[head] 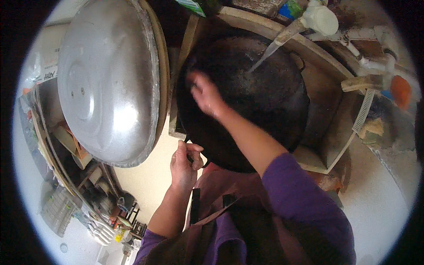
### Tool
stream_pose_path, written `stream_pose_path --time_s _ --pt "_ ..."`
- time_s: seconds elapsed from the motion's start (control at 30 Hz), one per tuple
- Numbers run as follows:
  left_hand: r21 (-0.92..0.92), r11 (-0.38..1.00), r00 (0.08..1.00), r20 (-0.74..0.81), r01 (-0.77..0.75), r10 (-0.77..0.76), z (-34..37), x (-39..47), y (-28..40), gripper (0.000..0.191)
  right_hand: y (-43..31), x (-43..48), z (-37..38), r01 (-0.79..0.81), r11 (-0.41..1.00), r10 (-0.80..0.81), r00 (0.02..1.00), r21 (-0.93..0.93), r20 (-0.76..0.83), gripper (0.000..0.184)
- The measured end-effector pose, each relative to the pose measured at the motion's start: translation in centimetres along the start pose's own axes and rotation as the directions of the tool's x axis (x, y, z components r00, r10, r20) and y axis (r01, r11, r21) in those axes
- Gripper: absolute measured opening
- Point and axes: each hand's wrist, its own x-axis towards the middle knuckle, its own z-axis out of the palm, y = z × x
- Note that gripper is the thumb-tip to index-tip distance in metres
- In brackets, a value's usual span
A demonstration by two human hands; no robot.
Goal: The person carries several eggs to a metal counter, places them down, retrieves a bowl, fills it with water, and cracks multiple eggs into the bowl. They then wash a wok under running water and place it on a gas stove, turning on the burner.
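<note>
A large black wok [261, 99] is tilted in a square sink, with water running into it from a tap [288, 31] at the upper right. My left hand [187, 159] grips the wok's loop handle [206, 164] at its near left edge. Inside the wok, by its left wall, my right hand [205, 92] is blurred, its fingers curled around something dark that I cannot make out. The purple sleeve of my right arm reaches across the near side of the wok.
A large domed metal lid [109, 82] stands at the left of the sink [318, 159]. A cluttered shelf [56, 149] lies farther left. Pipes [377, 63], a perforated strip [364, 111] and a yellowish sponge-like piece [371, 128] are at the right.
</note>
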Motion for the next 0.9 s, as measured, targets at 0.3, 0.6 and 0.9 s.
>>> stream_pose_path --time_s 0.3,0.6,0.9 --pt "0.001 1.0 0.998 -0.064 0.029 -0.029 0.2 0.0 0.0 0.055 -2.6 -21.3 -21.4 -0.022 0.516 0.727 0.54 -0.856 0.424 0.034" --pt "-0.012 1.0 1.0 -0.014 -0.007 0.007 -0.1 0.2 -0.1 0.051 13.7 -3.1 -14.8 -0.341 0.585 0.381 0.916 -0.736 -0.121 0.033" --pt "-0.019 0.999 0.998 -0.047 0.028 -0.029 0.4 0.0 0.2 0.054 7.7 -17.1 -18.8 -0.236 0.48 0.497 0.867 -0.845 0.04 0.044"
